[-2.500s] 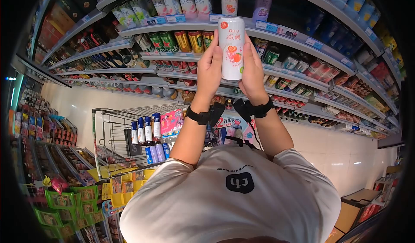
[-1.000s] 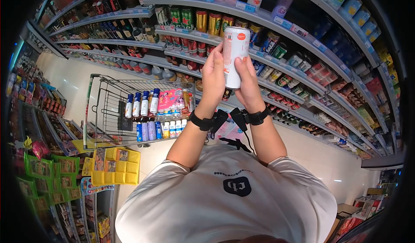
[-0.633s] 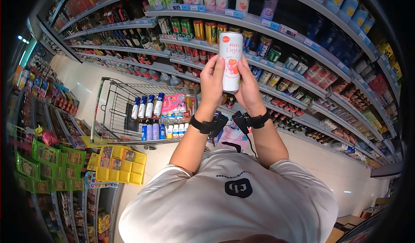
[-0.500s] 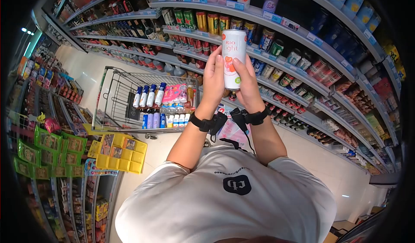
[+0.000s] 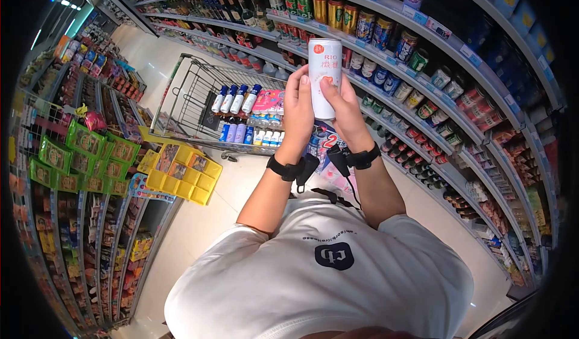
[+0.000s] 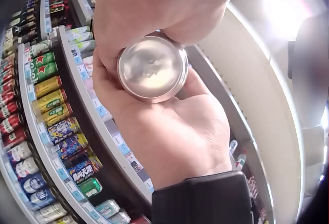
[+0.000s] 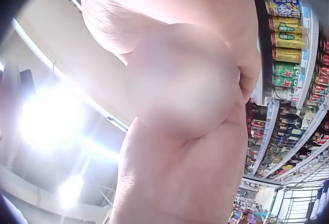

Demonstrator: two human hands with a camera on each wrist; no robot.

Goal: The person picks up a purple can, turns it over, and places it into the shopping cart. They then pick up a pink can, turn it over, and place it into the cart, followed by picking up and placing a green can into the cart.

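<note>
Shelving (image 5: 416,92) fills the space beyond both hands, curving rows of drink cans and bottles running past the fingertips and off to the right of the right hand. Floor tiles (image 5: 199,224) spread pale below the forearms. Left of the left hand, and lower, stands a wire shopping cart (image 5: 193,92), with a row of blue-capped bottles (image 5: 232,98) and a pink pack (image 5: 268,101) inside it. Nearer the person, below and left of that hand, sits a yellow compartmented tray (image 5: 181,173) on a display rack, with green snack packets (image 5: 90,152) further left again.

Between the two hands a tall white can (image 5: 324,77) stands upright, held up in front of the shelf rows, its top half clear above the fingers. The left hand (image 5: 298,110) wraps the can's left side with curled fingers, thumb tip on the front. The right hand (image 5: 344,113) wraps the right side likewise, its thumb pressed on the front of the can near the left thumb. From the left wrist view, the can's round silver base (image 6: 152,68) shows cupped between palm and fingers. In the right wrist view the right hand (image 7: 185,111) is close and blurred and the can cannot be made out. Black wrist straps (image 5: 286,169) sit on both wrists, just below the hands.
</note>
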